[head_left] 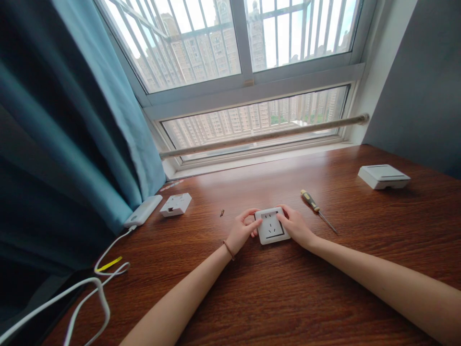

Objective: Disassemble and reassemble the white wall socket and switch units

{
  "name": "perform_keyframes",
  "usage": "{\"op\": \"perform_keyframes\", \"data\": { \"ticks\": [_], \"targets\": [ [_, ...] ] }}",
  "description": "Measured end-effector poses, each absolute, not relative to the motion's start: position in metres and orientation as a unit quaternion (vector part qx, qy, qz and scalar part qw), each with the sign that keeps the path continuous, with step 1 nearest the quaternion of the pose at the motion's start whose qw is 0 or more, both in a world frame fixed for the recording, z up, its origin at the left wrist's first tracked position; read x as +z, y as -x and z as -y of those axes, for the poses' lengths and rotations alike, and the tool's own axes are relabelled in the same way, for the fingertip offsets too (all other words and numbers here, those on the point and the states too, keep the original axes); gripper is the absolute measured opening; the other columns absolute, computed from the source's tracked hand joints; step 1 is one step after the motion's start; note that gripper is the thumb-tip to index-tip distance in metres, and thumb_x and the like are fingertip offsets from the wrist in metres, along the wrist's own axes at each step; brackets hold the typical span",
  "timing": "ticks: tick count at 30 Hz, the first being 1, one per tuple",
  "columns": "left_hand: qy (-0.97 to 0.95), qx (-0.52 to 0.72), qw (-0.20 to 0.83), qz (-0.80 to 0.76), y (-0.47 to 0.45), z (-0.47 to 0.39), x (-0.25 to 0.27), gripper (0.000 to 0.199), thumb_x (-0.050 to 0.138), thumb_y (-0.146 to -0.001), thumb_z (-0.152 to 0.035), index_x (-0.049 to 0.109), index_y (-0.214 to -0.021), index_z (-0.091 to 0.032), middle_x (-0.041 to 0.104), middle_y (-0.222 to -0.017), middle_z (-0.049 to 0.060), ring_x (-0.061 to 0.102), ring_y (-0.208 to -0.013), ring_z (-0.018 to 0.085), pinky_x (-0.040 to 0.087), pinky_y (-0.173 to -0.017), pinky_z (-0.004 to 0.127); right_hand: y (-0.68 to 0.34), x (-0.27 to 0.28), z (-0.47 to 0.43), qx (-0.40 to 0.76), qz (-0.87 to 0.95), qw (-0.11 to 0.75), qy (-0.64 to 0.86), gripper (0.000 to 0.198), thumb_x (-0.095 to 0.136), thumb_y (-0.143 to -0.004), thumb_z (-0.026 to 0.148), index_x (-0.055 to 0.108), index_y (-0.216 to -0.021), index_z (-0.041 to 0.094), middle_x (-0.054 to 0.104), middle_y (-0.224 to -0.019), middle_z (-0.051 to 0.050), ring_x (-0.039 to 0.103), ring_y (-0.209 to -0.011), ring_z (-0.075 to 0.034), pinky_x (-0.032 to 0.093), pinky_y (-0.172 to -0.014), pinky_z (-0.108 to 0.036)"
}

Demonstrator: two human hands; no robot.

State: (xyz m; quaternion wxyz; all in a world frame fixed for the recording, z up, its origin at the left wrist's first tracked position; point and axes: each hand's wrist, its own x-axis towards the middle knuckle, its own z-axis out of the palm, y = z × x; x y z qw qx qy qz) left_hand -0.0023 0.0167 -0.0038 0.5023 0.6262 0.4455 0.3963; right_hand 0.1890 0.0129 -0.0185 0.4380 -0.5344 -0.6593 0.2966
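Between my two hands is a white wall socket with a square frame, its slotted face turned up toward me. A dark gap shows along the right and lower edges of its inner panel. My left hand grips the left side, thumb on the face and fingers curled behind the edge. On the opposite side my right hand holds the upper right edge, with the thumb pressing on the face. Right of that hand lies a screwdriver with a dark and yellow handle. Small brass-coloured screws rest left of the socket.
A white mounting box sits at the left, near a white power strip with its cable and a yellow tie. Another white switch box stands at the far right. Blue curtains hang at left, beside the window.
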Motion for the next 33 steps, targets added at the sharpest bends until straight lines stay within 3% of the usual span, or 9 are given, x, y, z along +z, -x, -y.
{"op": "perform_keyframes", "data": {
  "ticks": [7, 10, 12, 14, 19, 33],
  "targets": [
    [-0.633, 0.378, 0.499, -0.455, 0.0036, -0.0161, -0.0036, 0.049, 0.068, -0.068, -0.036, 0.056, -0.109, -0.012, 0.054, -0.053, -0.004, 0.045, -0.040, 0.006, 0.038, -0.039, 0.017, -0.1883, -0.0154, -0.0114, 0.289, 0.651, 0.441, 0.546, 0.025, 0.042, -0.079, 0.025, 0.060, -0.092, 0.016, 0.066, -0.083, -0.005, 0.059, -0.077, -0.020, 0.041, -0.069, -0.028],
    [-0.647, 0.389, 0.472, -0.455, 0.0042, -0.0156, -0.0010, 0.042, 0.071, -0.065, -0.033, 0.061, -0.101, -0.015, 0.061, -0.079, 0.002, 0.041, -0.042, 0.002, 0.035, -0.039, 0.016, -0.1880, -0.0151, -0.0108, 0.288, 0.649, 0.444, 0.546, 0.025, 0.042, -0.079, 0.026, 0.061, -0.091, 0.016, 0.065, -0.081, -0.005, 0.059, -0.076, -0.020, 0.042, -0.068, -0.029],
    [-0.666, 0.402, 0.441, -0.448, 0.0042, -0.0152, 0.0012, 0.036, 0.072, -0.063, -0.031, 0.065, -0.096, -0.016, 0.057, -0.103, 0.006, 0.043, -0.048, 0.002, 0.034, -0.040, 0.016, -0.1879, -0.0155, -0.0105, 0.289, 0.648, 0.447, 0.544, 0.026, 0.042, -0.079, 0.026, 0.061, -0.093, 0.015, 0.065, -0.083, -0.006, 0.059, -0.076, -0.020, 0.043, -0.069, -0.030],
    [-0.680, 0.406, 0.420, -0.442, 0.0041, -0.0148, 0.0030, 0.034, 0.072, -0.063, -0.029, 0.066, -0.094, -0.017, 0.052, -0.113, 0.007, 0.046, -0.054, 0.003, 0.035, -0.042, 0.015, -0.1878, -0.0159, -0.0102, 0.289, 0.647, 0.453, 0.541, 0.029, 0.044, -0.078, 0.026, 0.060, -0.099, 0.014, 0.065, -0.091, -0.008, 0.059, -0.081, -0.021, 0.044, -0.073, -0.032],
    [-0.700, 0.407, 0.398, -0.432, 0.0038, -0.0140, 0.0037, 0.033, 0.073, -0.062, -0.030, 0.067, -0.092, -0.018, 0.051, -0.115, 0.008, 0.054, -0.077, 0.013, 0.046, -0.055, 0.020, -0.1882, -0.0160, -0.0096, 0.281, 0.652, 0.475, 0.520, 0.033, 0.048, -0.073, 0.021, 0.058, -0.104, 0.014, 0.060, -0.106, -0.009, 0.053, -0.099, -0.021, 0.042, -0.086, -0.033],
    [-0.717, 0.410, 0.393, -0.404, 0.0078, -0.0161, -0.0020, 0.034, 0.072, -0.065, -0.033, 0.067, -0.096, -0.019, 0.050, -0.118, 0.009, 0.051, -0.103, 0.023, 0.047, -0.073, 0.026, -0.1895, -0.0088, -0.0052, 0.303, 0.652, 0.507, 0.475, 0.020, 0.049, -0.073, 0.020, 0.061, -0.089, 0.019, 0.051, -0.115, -0.008, 0.049, -0.107, -0.021, 0.045, -0.080, -0.033]
  ]
}}
